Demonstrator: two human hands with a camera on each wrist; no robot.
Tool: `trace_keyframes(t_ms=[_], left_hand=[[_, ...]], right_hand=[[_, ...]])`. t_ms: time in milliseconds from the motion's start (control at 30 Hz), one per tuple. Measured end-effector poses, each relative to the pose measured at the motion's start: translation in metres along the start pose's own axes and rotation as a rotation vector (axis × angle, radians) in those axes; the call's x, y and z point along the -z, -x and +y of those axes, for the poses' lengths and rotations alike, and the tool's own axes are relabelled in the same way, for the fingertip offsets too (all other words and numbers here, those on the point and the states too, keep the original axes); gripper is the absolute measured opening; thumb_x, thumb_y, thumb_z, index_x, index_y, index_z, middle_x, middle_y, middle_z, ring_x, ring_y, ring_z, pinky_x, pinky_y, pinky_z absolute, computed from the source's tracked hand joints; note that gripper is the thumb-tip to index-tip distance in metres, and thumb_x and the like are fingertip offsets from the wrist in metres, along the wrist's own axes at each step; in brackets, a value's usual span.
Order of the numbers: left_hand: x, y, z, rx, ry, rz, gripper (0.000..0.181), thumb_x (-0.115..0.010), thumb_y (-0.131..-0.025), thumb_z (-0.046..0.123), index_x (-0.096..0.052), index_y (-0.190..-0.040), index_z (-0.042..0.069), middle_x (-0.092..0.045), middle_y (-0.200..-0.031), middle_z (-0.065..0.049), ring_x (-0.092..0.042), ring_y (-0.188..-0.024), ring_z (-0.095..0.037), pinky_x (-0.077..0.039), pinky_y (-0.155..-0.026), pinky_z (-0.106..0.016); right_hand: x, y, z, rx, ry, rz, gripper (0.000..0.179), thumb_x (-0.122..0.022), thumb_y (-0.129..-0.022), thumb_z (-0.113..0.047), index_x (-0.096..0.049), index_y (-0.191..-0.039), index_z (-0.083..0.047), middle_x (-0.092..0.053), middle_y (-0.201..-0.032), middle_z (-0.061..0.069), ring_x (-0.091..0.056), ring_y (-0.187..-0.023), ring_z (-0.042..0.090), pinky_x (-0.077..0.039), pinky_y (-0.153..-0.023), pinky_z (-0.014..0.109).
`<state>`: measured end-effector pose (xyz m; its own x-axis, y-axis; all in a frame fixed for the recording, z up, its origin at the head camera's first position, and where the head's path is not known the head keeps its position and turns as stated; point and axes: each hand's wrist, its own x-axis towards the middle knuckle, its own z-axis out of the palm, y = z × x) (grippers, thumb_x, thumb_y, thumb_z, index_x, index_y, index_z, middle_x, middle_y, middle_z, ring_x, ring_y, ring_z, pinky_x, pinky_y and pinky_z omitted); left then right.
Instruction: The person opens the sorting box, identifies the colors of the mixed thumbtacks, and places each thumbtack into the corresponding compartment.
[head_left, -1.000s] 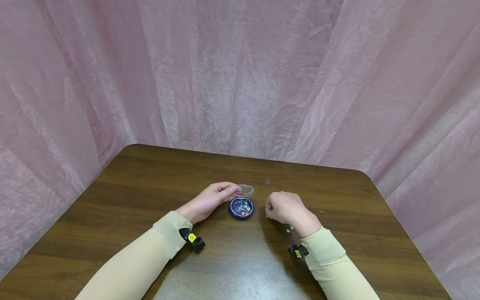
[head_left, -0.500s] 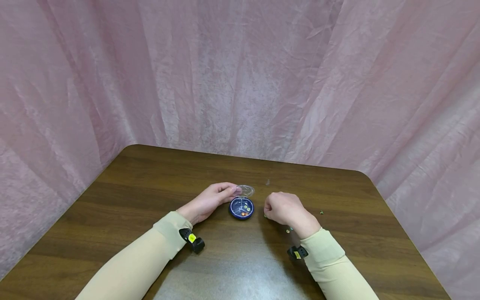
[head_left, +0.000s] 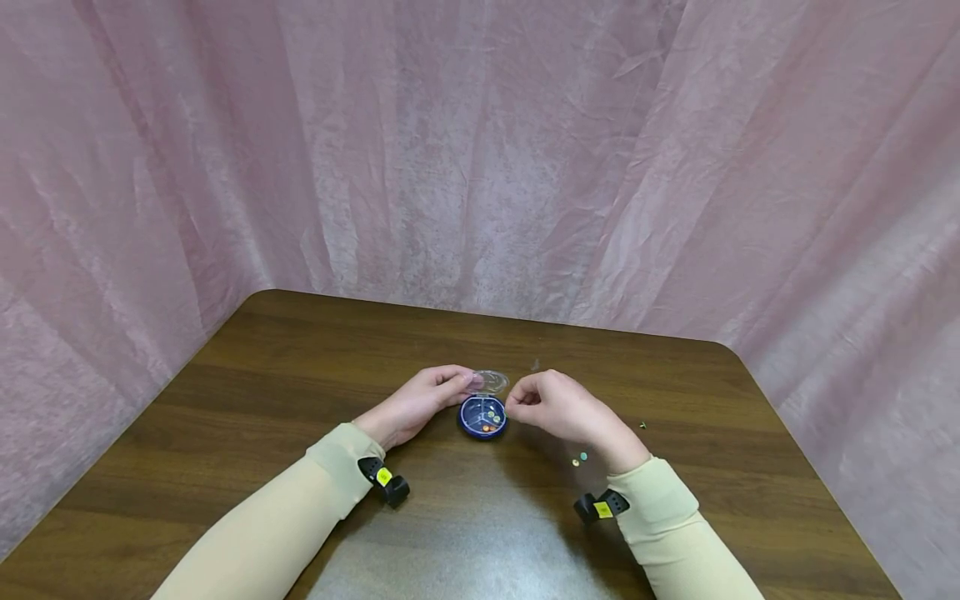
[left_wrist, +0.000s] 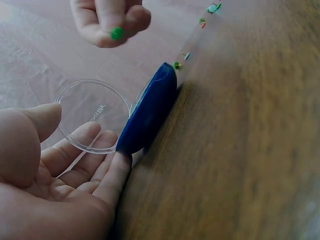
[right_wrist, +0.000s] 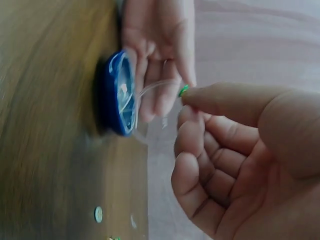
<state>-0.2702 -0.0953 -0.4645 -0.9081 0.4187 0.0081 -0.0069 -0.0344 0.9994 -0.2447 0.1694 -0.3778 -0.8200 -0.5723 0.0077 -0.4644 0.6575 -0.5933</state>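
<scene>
A small round blue case (left_wrist: 152, 112) stands open on the table, its inside split into compartments. Some yellow-green and orange thumbtacks (head_left: 487, 427) lie in it on the right and near side. My left hand (head_left: 420, 402) holds the raised clear lid (left_wrist: 95, 82), thumb at the rim and fingers behind it; some fingers also touch the case. Just right of the case, my right hand (head_left: 561, 407) pinches a green thumbtack (right_wrist: 183, 91) between thumb and forefinger, above the table. The other right fingers are curled loosely.
Loose thumbtacks lie on the wooden table (head_left: 337, 350): a teal one (head_left: 583, 457) and a yellowish one (head_left: 575, 462) near my right wrist, and a green one (head_left: 642, 425) further right. A small translucent speck (head_left: 535, 364) lies behind. A pink curtain (head_left: 465, 167) hangs beyond the table.
My right hand has risen from the tabletop with the green thumbtack and moved left to the case's right edge. My left hand stays on the lid.
</scene>
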Motion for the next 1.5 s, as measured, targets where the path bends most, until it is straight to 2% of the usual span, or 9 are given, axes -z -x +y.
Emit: trace_keyframes(t_ms=[133,333,567,667,767,900,967,1133,1500], left_hand=[[0.0,0.0,-0.001,0.005,0.0,-0.001,0.036,-0.05,-0.12,0.015,-0.062,-0.145,-0.009,-0.062,-0.154,-0.023,-0.053,-0.15,-0.034,-0.046,-0.124,-0.043],[0.0,0.0,-0.002,-0.004,-0.002,0.002,0.037,-0.051,-0.12,0.017,-0.062,-0.144,-0.009,-0.064,-0.152,-0.022,-0.054,-0.149,-0.034,-0.046,-0.125,-0.045],[-0.001,-0.002,-0.003,0.007,0.0,0.009,0.036,-0.053,-0.12,0.019,-0.066,-0.141,-0.006,-0.066,-0.15,-0.018,-0.057,-0.147,-0.03,-0.049,-0.122,-0.04],[-0.001,-0.002,-0.002,0.004,-0.005,0.006,0.036,-0.052,-0.12,0.019,-0.066,-0.141,-0.006,-0.066,-0.15,-0.018,-0.057,-0.147,-0.03,-0.049,-0.122,-0.04],[-0.001,-0.002,-0.002,0.008,0.0,0.009,0.035,-0.052,-0.12,0.018,-0.066,-0.141,-0.006,-0.066,-0.151,-0.019,-0.056,-0.148,-0.03,-0.049,-0.122,-0.04],[-0.001,-0.001,-0.001,0.006,0.004,0.007,0.035,-0.052,-0.12,0.017,-0.065,-0.142,-0.007,-0.064,-0.152,-0.02,-0.055,-0.149,-0.032,-0.048,-0.123,-0.041],[-0.001,0.0,0.0,0.006,0.003,0.007,0.036,-0.052,-0.12,0.017,-0.065,-0.142,-0.007,-0.064,-0.152,-0.021,-0.054,-0.149,-0.032,-0.047,-0.123,-0.04],[-0.002,0.0,0.0,0.011,0.006,0.007,0.036,-0.053,-0.119,0.017,-0.064,-0.143,-0.007,-0.064,-0.152,-0.02,-0.055,-0.149,-0.032,-0.048,-0.122,-0.038],[-0.001,-0.001,0.0,-0.002,-0.001,0.005,0.035,-0.051,-0.119,0.012,-0.061,-0.145,-0.01,-0.062,-0.153,-0.024,-0.053,-0.15,-0.035,-0.046,-0.124,-0.043]], right_hand=[[0.003,0.003,-0.004,-0.003,-0.202,-0.022,0.015,-0.076,-0.104,-0.022,-0.081,-0.103,-0.008,-0.072,-0.088,-0.005,-0.061,-0.084,0.015,-0.051,-0.073,0.028],[0.007,0.007,-0.014,0.004,-0.437,-0.064,0.017,-0.077,-0.106,-0.029,-0.079,-0.106,-0.012,-0.065,-0.087,0.001,-0.056,-0.081,0.018,-0.046,-0.066,0.027],[0.009,0.013,-0.023,0.104,-0.651,-0.113,0.016,-0.073,-0.107,-0.017,-0.072,-0.106,-0.001,-0.06,-0.082,-0.001,-0.055,-0.081,0.017,-0.042,-0.068,0.026],[0.01,0.016,-0.026,0.149,-0.727,-0.127,0.012,-0.071,-0.107,-0.014,-0.072,-0.105,-0.003,-0.06,-0.081,-0.002,-0.055,-0.081,0.016,-0.041,-0.066,0.025],[0.011,0.018,-0.029,0.203,-0.845,-0.162,0.008,-0.067,-0.108,-0.011,-0.074,-0.105,-0.008,-0.061,-0.083,-0.002,-0.055,-0.081,0.014,-0.045,-0.07,0.024],[0.013,0.021,-0.033,0.294,-1.018,-0.227,0.017,-0.058,-0.11,-0.004,-0.074,-0.107,-0.01,-0.061,-0.087,-0.002,-0.056,-0.084,0.014,-0.049,-0.076,0.024],[0.014,0.021,-0.035,0.334,-1.078,-0.256,0.021,-0.054,-0.11,-0.004,-0.072,-0.104,-0.011,-0.059,-0.087,-0.001,-0.053,-0.083,0.014,-0.047,-0.076,0.024],[0.016,0.022,-0.039,0.385,-1.171,-0.313,0.021,-0.055,-0.112,-0.01,-0.065,-0.095,-0.012,-0.05,-0.085,0.0,-0.044,-0.081,0.017,-0.04,-0.076,0.026],[0.018,0.023,-0.042,0.438,-1.284,-0.383,0.022,-0.064,-0.112,-0.021,-0.06,-0.092,-0.013,-0.039,-0.085,0.0,-0.036,-0.078,0.016,-0.033,-0.075,0.025]])
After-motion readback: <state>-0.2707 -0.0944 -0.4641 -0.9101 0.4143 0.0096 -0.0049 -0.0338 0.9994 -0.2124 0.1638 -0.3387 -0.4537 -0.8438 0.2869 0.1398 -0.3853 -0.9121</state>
